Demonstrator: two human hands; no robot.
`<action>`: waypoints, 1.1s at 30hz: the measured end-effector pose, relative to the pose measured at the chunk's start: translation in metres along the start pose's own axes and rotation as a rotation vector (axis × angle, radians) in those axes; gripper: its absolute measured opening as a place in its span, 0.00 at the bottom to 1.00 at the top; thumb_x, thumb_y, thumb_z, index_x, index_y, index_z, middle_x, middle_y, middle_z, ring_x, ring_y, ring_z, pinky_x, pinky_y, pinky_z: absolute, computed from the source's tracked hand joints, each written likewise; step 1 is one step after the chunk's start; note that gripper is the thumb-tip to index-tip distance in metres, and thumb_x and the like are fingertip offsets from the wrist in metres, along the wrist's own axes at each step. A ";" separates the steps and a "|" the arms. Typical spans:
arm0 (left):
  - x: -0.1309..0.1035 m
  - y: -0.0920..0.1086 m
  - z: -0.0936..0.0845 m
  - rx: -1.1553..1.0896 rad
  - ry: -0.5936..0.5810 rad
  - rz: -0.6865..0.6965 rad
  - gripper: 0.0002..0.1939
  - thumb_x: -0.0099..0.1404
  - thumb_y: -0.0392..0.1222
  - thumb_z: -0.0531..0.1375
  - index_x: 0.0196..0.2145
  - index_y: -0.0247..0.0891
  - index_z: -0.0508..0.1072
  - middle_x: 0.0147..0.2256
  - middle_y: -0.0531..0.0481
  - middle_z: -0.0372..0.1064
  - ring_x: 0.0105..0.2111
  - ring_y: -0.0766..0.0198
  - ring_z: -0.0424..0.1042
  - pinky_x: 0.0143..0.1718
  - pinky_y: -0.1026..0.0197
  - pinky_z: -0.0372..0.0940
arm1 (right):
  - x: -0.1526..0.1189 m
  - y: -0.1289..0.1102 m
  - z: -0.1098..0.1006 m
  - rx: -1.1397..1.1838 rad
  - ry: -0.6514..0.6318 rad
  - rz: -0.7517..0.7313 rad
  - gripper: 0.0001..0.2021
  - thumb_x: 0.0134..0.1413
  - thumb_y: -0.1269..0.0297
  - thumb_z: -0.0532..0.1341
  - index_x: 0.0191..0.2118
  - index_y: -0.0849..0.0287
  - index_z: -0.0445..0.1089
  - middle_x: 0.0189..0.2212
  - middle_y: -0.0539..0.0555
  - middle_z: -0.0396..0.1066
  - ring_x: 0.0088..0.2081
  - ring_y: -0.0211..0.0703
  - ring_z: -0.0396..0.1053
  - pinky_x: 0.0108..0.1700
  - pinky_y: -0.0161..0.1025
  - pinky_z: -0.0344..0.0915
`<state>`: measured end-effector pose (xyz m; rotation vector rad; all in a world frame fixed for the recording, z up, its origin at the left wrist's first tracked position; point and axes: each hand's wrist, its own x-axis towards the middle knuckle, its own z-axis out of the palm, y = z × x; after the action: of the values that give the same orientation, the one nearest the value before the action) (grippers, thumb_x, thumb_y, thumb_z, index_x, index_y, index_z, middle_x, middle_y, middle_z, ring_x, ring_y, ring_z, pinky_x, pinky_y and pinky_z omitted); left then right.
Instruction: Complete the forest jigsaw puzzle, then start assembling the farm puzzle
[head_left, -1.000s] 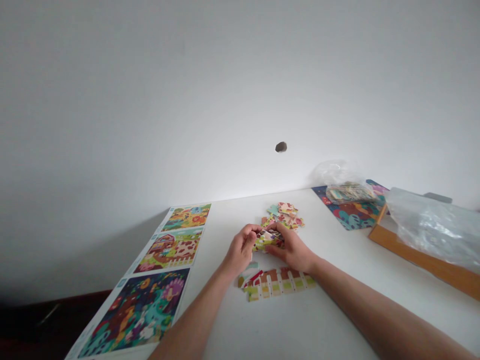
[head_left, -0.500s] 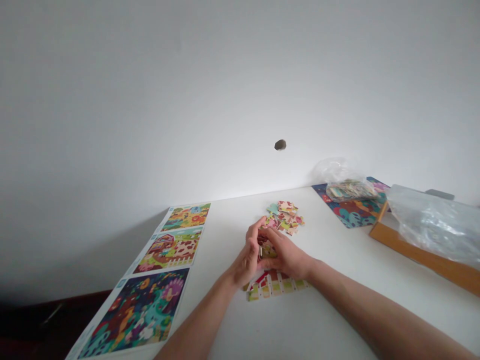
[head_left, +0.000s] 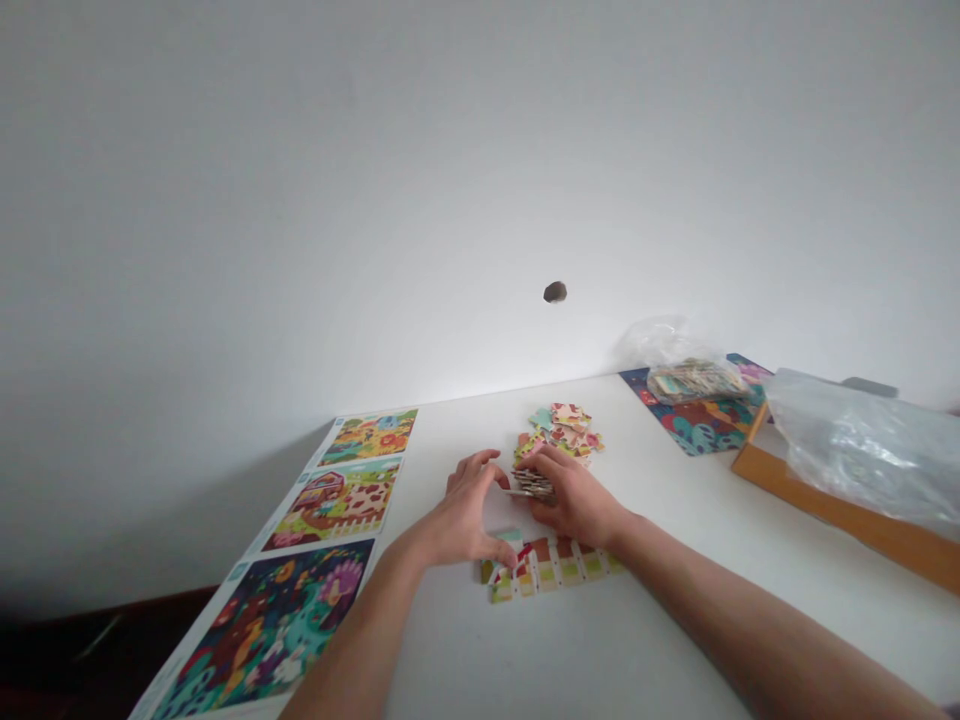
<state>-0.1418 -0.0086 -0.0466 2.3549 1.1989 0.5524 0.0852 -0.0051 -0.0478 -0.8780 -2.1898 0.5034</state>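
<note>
My right hand is closed around a stack of jigsaw puzzle pieces, their edges facing left. One piece juts out of the stack towards my left hand. That hand is open, thumb and fingers spread apart, with its thumb by the left end of a row of puzzle pieces showing a white fence. The row lies on the table below both hands, its upper part partly hidden by my right hand. Just beyond the hands is a loose heap of puzzle pieces.
On the left lies a printed sheet with a jungle picture, a farm picture and a dark forest picture. At right are a bag of pieces, a dark picture card and an orange-edged box under clear plastic.
My left hand has moved left, away from my right hand, and its fingers have spread. The stack in my right hand now shows between the two hands.
</note>
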 end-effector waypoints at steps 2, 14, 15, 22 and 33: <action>-0.001 -0.003 0.002 0.014 -0.004 -0.023 0.44 0.33 0.60 0.73 0.46 0.42 0.62 0.61 0.36 0.48 0.62 0.39 0.47 0.60 0.37 0.49 | 0.001 0.002 0.001 0.001 0.016 0.015 0.20 0.49 0.76 0.66 0.48 0.56 0.67 0.44 0.55 0.66 0.45 0.48 0.66 0.48 0.42 0.64; -0.001 -0.002 -0.006 0.045 -0.058 -0.040 0.31 0.41 0.59 0.71 0.39 0.42 0.69 0.62 0.39 0.49 0.63 0.39 0.46 0.60 0.38 0.48 | 0.000 0.010 -0.002 0.062 0.155 0.123 0.20 0.47 0.72 0.66 0.48 0.57 0.66 0.41 0.54 0.70 0.43 0.48 0.69 0.46 0.42 0.65; 0.000 -0.001 -0.006 0.054 -0.067 -0.046 0.29 0.41 0.60 0.71 0.37 0.42 0.70 0.63 0.41 0.49 0.63 0.39 0.46 0.60 0.38 0.48 | 0.000 0.011 -0.002 0.054 0.130 0.110 0.21 0.46 0.73 0.66 0.48 0.57 0.67 0.42 0.55 0.70 0.43 0.49 0.68 0.46 0.42 0.65; 0.002 0.003 -0.008 0.005 -0.064 -0.073 0.21 0.45 0.53 0.71 0.33 0.42 0.72 0.63 0.44 0.51 0.63 0.43 0.48 0.61 0.42 0.48 | -0.001 0.013 -0.003 0.070 0.101 0.133 0.18 0.52 0.65 0.67 0.49 0.57 0.67 0.43 0.56 0.70 0.44 0.50 0.69 0.46 0.42 0.66; 0.006 0.008 -0.009 -0.294 0.116 -0.034 0.12 0.54 0.47 0.67 0.28 0.39 0.70 0.32 0.52 0.66 0.36 0.61 0.68 0.44 0.59 0.62 | -0.002 0.008 -0.004 0.145 0.130 0.157 0.18 0.54 0.62 0.67 0.49 0.56 0.66 0.41 0.54 0.72 0.41 0.47 0.70 0.44 0.41 0.66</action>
<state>-0.1381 -0.0057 -0.0339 2.0750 1.1193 0.8050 0.0920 -0.0007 -0.0506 -0.9803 -1.9508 0.6542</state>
